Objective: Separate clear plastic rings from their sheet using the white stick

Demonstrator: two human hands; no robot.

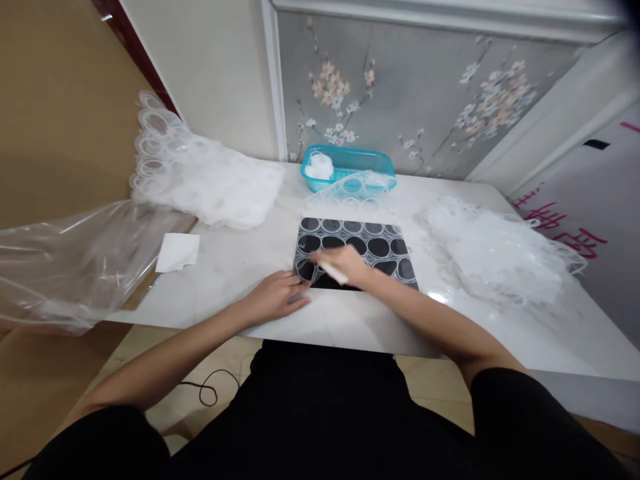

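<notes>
A thin clear sheet with rows of round cut-outs lies over a black board (377,248) on the table. My left hand (274,295) rests at the board's near left corner, fingers stretched out, with the fingertips touching the sheet's edge. Over the lower middle of the sheet is my right hand (349,264), slightly blurred. Its fingers are closed round a flat white piece (332,272), which looks like folded paper or cloth. Part of the sheet is hidden beneath this hand.
Stacked clear ring-patterned sheets (205,177) lie at the left, and a loose pile of similar sheets (500,253) at the right. Behind the board stands a blue basket (350,157) with white pieces inside. White paper (177,252) and clear plastic film (90,260) are at the left edge.
</notes>
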